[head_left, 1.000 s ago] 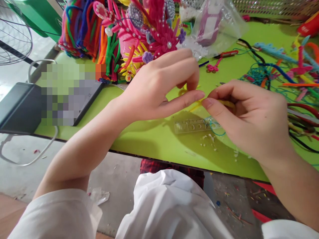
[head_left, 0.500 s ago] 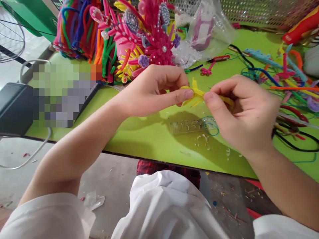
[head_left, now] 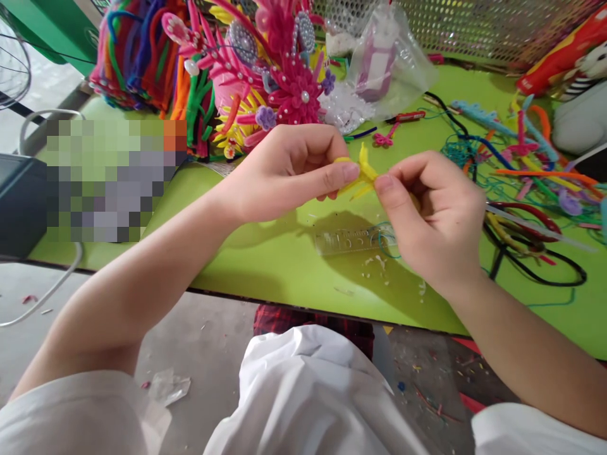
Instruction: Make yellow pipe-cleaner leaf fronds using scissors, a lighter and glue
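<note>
A yellow pipe cleaner piece (head_left: pixel 364 174), bent into several short prongs, is held between both hands just above the green table (head_left: pixel 265 265). My left hand (head_left: pixel 289 170) pinches its left end between thumb and curled fingers. My right hand (head_left: pixel 434 218) pinches its right end, fingers curled round the rest of the yellow stem. A clear plastic ruler (head_left: pixel 353 241) lies on the table right under the hands, with a loop of teal thread (head_left: pixel 389 243) at its right end.
A pink pipe-cleaner flower piece with pearls (head_left: pixel 284 82) and a bundle of coloured pipe cleaners (head_left: pixel 137 57) stand at the back left. A clear plastic bag (head_left: pixel 384 60) lies behind. Loose pipe cleaners and black wire (head_left: pixel 531 183) cover the right side. A dark box (head_left: pixel 19 202) sits at the left edge.
Both hands have shifted slightly left and closer together, and the yellow piece now shows its prongs sticking up between the fingertips. The view has tilted a little upward.
</note>
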A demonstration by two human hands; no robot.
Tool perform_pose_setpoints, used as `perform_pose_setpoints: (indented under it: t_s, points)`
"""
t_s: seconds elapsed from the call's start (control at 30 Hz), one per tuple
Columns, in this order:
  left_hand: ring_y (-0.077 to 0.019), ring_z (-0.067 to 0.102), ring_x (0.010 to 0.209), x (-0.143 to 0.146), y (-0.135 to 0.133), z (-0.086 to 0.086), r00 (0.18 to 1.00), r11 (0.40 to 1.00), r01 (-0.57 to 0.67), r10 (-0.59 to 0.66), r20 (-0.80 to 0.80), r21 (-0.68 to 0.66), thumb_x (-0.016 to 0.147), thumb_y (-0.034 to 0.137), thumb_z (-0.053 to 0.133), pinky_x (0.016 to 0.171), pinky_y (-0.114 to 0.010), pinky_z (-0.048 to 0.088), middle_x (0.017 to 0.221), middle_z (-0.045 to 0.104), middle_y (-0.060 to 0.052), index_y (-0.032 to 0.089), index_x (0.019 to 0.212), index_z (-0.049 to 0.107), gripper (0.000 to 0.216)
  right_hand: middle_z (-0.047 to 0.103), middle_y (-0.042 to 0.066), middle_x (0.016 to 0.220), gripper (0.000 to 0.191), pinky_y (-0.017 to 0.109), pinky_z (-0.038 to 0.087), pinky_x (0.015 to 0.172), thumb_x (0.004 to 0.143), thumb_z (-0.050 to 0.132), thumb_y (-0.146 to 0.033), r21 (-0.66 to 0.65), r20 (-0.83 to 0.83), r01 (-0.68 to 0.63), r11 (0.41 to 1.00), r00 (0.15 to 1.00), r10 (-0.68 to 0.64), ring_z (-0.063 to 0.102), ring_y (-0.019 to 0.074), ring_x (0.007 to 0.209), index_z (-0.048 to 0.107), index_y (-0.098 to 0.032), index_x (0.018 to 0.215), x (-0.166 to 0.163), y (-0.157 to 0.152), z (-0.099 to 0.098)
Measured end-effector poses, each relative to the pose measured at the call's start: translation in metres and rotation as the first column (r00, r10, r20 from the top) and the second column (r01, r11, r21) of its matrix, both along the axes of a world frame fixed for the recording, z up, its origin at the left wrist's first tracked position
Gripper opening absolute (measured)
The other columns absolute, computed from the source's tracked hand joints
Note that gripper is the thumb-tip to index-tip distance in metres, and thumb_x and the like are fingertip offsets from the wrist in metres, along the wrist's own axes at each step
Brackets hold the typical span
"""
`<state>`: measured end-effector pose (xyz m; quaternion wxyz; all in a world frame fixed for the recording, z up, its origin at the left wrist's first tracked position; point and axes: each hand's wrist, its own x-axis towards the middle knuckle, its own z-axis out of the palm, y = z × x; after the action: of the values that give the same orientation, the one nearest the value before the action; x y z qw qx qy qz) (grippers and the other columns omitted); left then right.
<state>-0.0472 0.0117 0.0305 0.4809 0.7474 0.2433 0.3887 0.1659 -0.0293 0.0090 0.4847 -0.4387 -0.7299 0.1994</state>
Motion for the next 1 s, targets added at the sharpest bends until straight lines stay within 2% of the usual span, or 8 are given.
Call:
perform_pose_setpoints:
  t_s: [0.1,0.17,0.23,0.37,0.43,0.57,0.73,1.0]
  points:
    - [0.0024,0.047,0.064,-0.002,0.001,-0.002,0.993,0.994,-0.11,0.11,-0.031,0.017,0.101,0.031,0.065,0.061,-0.015,0.039,0.068,0.057,0.003,0.009,0.08,0.06,0.031,0.057,-0.001,0.075,0.025,0.029,0.041,0.061,0.106,0.054,-0.031,-0.047,0.026,-0.072,0.996,0.997,0.073,0.053,0.0125,0.068,0.062,-0.023,0.083,0.001,0.001,0.003]
    - [0.0028,0.047,0.065,-0.004,0.003,-0.003,0.985,0.987,-0.16,0.162,-0.053,0.031,0.1,0.032,0.065,0.064,-0.016,0.039,0.069,0.057,0.003,0.008,0.081,0.061,0.032,0.061,0.0,0.079,0.024,0.028,0.043,0.062,0.104,0.056,-0.031,-0.076,0.064,-0.124,0.989,0.99,0.129,0.057,0.0125,0.073,0.064,-0.022,0.084,0.002,0.003,0.004]
    - [0.0002,0.047,0.063,-0.008,0.007,-0.006,0.988,0.988,-0.151,0.152,-0.018,0.034,0.098,0.04,0.07,0.059,-0.017,0.039,0.067,0.057,0.002,0.012,0.079,0.063,0.034,0.063,-0.001,0.081,0.018,0.026,0.043,0.061,0.101,0.063,-0.033,-0.112,0.079,-0.135,0.984,0.986,0.144,0.058,0.0125,0.073,0.066,-0.022,0.087,0.002,0.003,0.003]
    - [-0.0089,0.057,0.063,-0.007,0.012,-0.012,0.973,0.98,-0.106,0.137,0.187,-0.17,0.091,0.058,0.074,0.044,-0.021,0.039,0.075,0.065,-0.004,0.018,0.084,0.071,0.041,0.062,-0.003,0.07,0.019,0.025,0.042,0.053,0.1,0.066,-0.039,-0.129,-0.038,-0.106,0.986,0.994,0.102,0.056,0.011,0.059,0.067,-0.023,0.089,-0.001,0.003,-0.001]
    - [-0.0095,0.062,0.067,-0.001,0.009,-0.016,0.963,0.962,-0.089,0.149,0.224,-0.259,0.084,0.053,0.083,0.045,-0.021,0.041,0.085,0.071,-0.004,0.019,0.092,0.077,0.036,0.062,-0.004,0.066,0.02,0.025,0.043,0.052,0.1,0.065,-0.043,-0.151,-0.107,-0.111,0.982,0.99,0.095,0.058,0.0113,0.056,0.068,-0.024,0.093,-0.004,0.001,-0.002]
    - [-0.0084,0.065,0.072,0.016,-0.003,-0.025,0.958,0.951,-0.112,0.18,0.222,-0.289,0.076,0.039,0.092,0.053,-0.019,0.045,0.097,0.078,-0.004,0.022,0.097,0.082,0.029,0.062,-0.005,0.062,0.023,0.025,0.041,0.047,0.101,0.063,-0.047,-0.195,-0.134,-0.11,0.975,0.987,0.085,0.057,0.0117,0.05,0.066,-0.025,0.099,-0.009,-0.004,-0.002]
    - [-0.0038,0.051,0.056,0.026,-0.01,-0.033,0.915,0.913,-0.171,0.286,0.283,-0.37,0.08,0.039,0.089,0.047,-0.018,0.039,0.078,0.073,0.0,0.022,0.084,0.081,0.02,0.064,-0.006,0.062,0.017,0.026,0.038,0.045,0.104,0.06,-0.036,-0.095,-0.036,-0.043,0.995,0.999,0.04,0.056,0.0104,0.047,0.057,-0.025,0.092,-0.013,-0.008,-0.008]
    - [-0.0049,0.053,0.057,0.027,-0.011,-0.034,0.929,0.888,-0.141,0.271,0.252,-0.437,0.079,0.042,0.089,0.048,-0.02,0.038,0.079,0.071,0.0,0.02,0.08,0.075,0.026,0.064,-0.006,0.065,0.018,0.029,0.042,0.048,0.105,0.056,-0.037,-0.098,0.018,-0.082,0.992,0.996,0.084,0.059,0.0126,0.05,0.051,-0.026,0.092,-0.015,-0.009,-0.014]
